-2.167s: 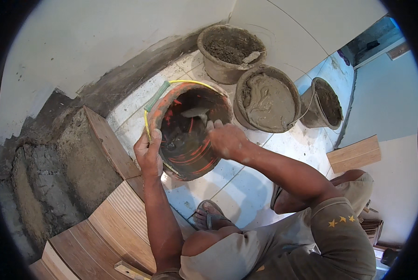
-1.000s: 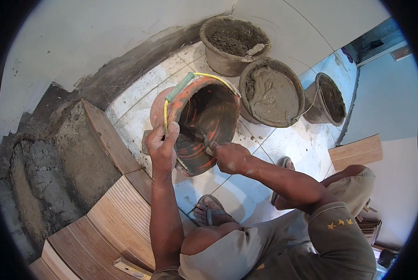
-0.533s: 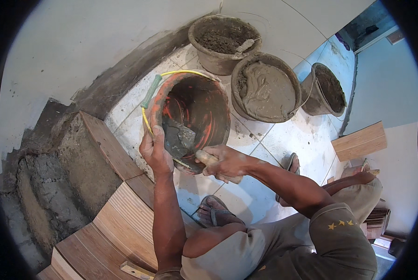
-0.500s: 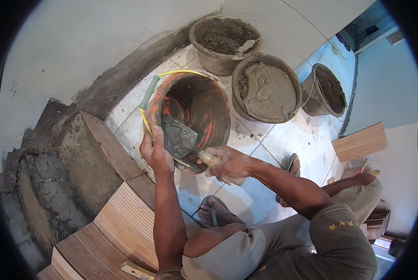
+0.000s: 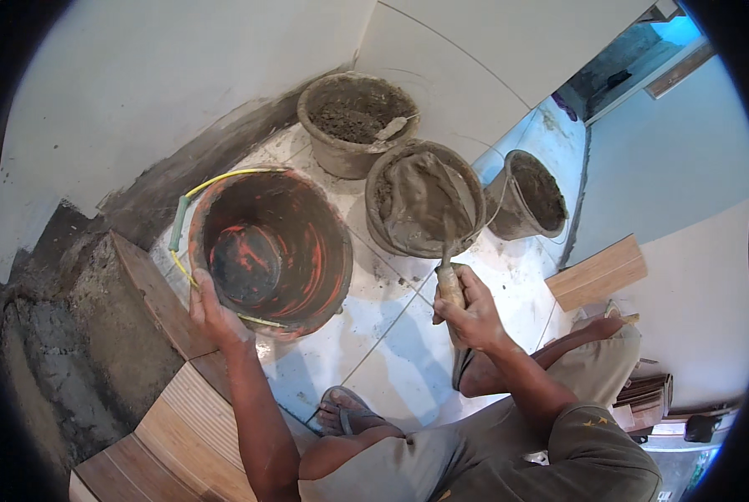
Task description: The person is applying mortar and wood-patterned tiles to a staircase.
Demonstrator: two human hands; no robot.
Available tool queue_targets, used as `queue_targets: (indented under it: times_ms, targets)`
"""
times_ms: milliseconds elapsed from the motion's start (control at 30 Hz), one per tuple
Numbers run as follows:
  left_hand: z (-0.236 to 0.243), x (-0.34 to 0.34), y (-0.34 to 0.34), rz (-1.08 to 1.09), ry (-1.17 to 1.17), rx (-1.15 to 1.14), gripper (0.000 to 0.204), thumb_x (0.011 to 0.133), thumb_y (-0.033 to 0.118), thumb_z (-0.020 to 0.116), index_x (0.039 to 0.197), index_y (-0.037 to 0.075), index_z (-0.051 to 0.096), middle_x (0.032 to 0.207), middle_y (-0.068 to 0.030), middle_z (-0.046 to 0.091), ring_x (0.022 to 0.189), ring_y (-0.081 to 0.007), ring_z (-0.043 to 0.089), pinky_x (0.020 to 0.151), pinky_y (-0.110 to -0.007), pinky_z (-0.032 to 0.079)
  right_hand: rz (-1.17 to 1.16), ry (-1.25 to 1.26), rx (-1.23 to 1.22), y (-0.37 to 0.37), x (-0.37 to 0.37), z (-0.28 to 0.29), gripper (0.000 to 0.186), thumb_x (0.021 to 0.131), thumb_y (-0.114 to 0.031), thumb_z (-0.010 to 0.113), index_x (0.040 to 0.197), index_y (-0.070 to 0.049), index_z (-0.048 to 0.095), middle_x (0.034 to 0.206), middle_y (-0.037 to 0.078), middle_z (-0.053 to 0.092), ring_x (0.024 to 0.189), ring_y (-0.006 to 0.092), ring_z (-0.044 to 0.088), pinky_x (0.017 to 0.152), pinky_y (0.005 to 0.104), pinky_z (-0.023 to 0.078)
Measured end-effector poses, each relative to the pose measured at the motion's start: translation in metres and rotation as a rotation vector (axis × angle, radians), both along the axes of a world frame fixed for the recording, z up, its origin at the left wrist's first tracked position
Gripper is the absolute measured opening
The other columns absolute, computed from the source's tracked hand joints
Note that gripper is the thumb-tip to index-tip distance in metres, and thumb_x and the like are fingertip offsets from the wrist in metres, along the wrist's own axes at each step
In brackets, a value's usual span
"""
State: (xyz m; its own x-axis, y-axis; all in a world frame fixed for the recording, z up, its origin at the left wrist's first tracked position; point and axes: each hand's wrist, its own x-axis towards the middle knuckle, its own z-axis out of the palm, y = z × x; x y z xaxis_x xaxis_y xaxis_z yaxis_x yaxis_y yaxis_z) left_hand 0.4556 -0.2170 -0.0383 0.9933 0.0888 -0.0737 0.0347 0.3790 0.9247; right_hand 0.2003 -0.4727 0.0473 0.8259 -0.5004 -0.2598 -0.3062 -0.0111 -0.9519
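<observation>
My left hand [image 5: 215, 314] grips the rim of an orange bucket [image 5: 324, 251] with a grey-smeared inside and a yellow wire handle with a green grip. My right hand [image 5: 466, 305] is closed round the handle of a mortar-covered trowel [image 5: 447, 251], whose blade lies over or in a round bucket of wet grey mortar [image 5: 378, 205]; I cannot tell how deep. Behind that stands a bucket of coarser dark mix [image 5: 349, 159], and to the right a tilted-looking bucket [image 5: 512, 213], also holding grey-brown material.
At left are rough cement steps [image 5: 56, 368] beside wood-look tiles [image 5: 182, 427]. A pale wall [image 5: 157, 84] rises behind. A loose plank-like tile [image 5: 596, 272] lies at right, with stacked pieces [image 5: 642, 393] near my right knee. My sandalled feet rest on white floor tiles [image 5: 391, 351].
The trowel has come out of the orange bucket and across to the middle mortar bucket. The orange bucket has moved left and down in view, its inside now bare of the grey lump.
</observation>
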Motion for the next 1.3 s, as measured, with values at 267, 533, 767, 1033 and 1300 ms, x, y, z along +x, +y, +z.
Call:
queue_targets:
  times_ms: [267, 533, 767, 1033, 1300]
  targets:
    - [0.002, -0.002, 0.001, 0.034, 0.000, 0.022, 0.053, 0.102, 0.034, 0.057, 0.135, -0.007, 0.055, 0.131, -0.0159, 0.060, 0.115, -0.0231, 0.060, 0.099, -0.034, 0.048, -0.343, 0.286, -0.904, 0.007, -0.004, -0.095, 0.037, 0.092, -0.021, 0.064, 0.121, -0.003, 0.050, 0.107, 0.023, 0.054, 0.090, 0.0464, 0.060, 0.076, 0.0534, 0.049]
    - [0.006, -0.003, -0.004, -0.006, 0.072, -0.090, 0.054, 0.101, 0.033, 0.057, 0.137, -0.007, 0.053, 0.132, -0.0151, 0.060, 0.115, -0.0234, 0.059, 0.100, -0.035, 0.046, -0.468, 0.236, -0.979, 0.021, 0.012, -0.175, 0.038, 0.094, -0.023, 0.063, 0.119, -0.001, 0.047, 0.107, 0.026, 0.050, 0.087, 0.0470, 0.058, 0.071, 0.0541, 0.049]
    - [0.011, -0.003, 0.000, 0.013, 0.041, -0.018, 0.052, 0.101, 0.034, 0.057, 0.131, -0.008, 0.057, 0.129, -0.0158, 0.061, 0.113, -0.0235, 0.060, 0.096, -0.035, 0.049, -0.370, 0.331, -0.987, 0.024, 0.007, -0.174, 0.035, 0.095, -0.023, 0.061, 0.120, -0.001, 0.047, 0.107, 0.024, 0.055, 0.084, 0.0455, 0.061, 0.070, 0.0520, 0.053]
    - [0.005, 0.000, 0.003, 0.022, 0.065, 0.018, 0.052, 0.101, 0.035, 0.058, 0.130, -0.008, 0.057, 0.126, -0.0157, 0.062, 0.110, -0.0231, 0.060, 0.095, -0.035, 0.049, -0.112, 0.584, -0.756, 0.076, -0.076, -0.165, 0.042, 0.095, -0.020, 0.059, 0.128, 0.000, 0.044, 0.113, 0.027, 0.054, 0.098, 0.0469, 0.060, 0.076, 0.0538, 0.053]
    - [0.010, 0.002, -0.003, -0.003, 0.061, -0.029, 0.055, 0.100, 0.035, 0.060, 0.135, -0.007, 0.055, 0.129, -0.0146, 0.061, 0.113, -0.0226, 0.060, 0.098, -0.034, 0.047, -0.094, 0.406, -0.437, 0.071, -0.080, -0.089, 0.036, 0.089, -0.020, 0.064, 0.117, -0.004, 0.048, 0.102, 0.025, 0.059, 0.091, 0.0467, 0.058, 0.080, 0.0504, 0.048]
